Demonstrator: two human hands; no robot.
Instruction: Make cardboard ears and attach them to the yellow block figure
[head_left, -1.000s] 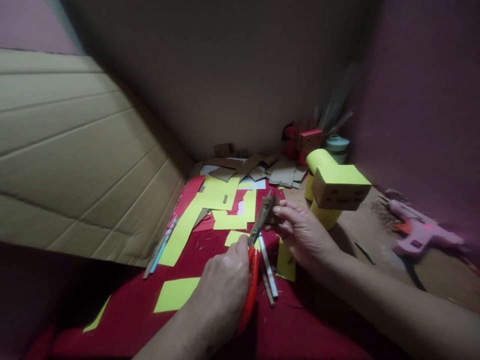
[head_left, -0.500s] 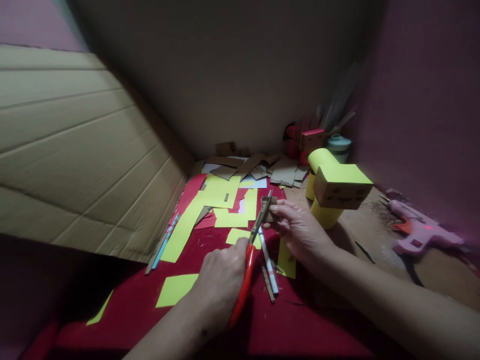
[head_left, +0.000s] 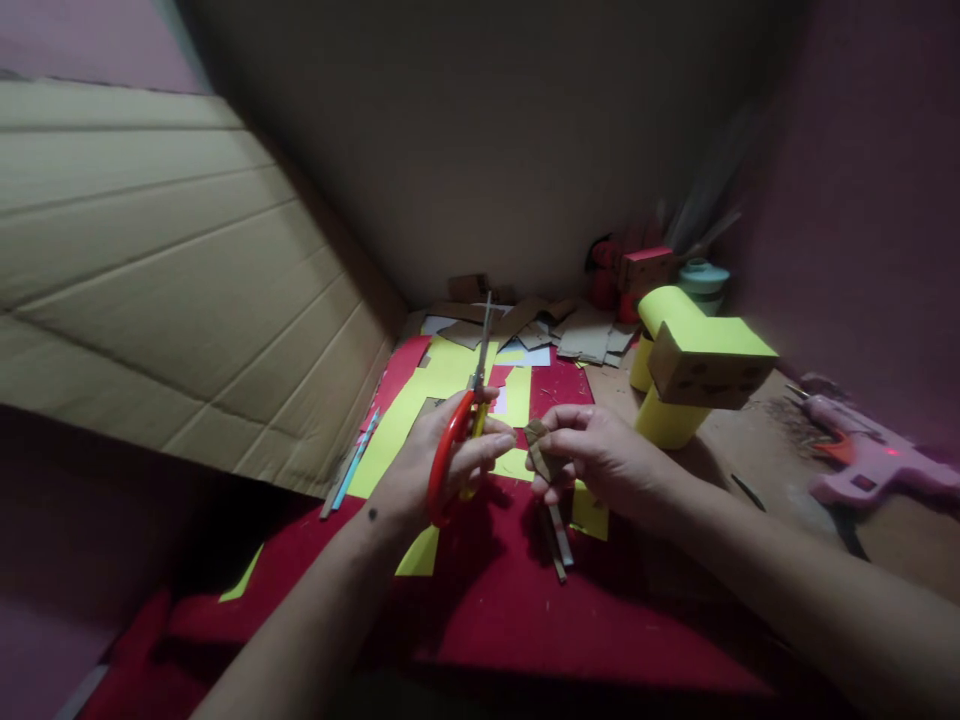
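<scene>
At centre, the left hand holds scissors; rightward, across a gap, the right hand pinches cardboard. Red cloth edges the lower frame.

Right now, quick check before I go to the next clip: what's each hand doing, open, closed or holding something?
Left hand: holding red-handled scissors, thumb extended.
Right hand: closed, pinching a small cardboard piece.

The scissors have metal blades and smooth plastic handles; the scrap is matt cardboard, the yellow sheet matt paper.
</scene>
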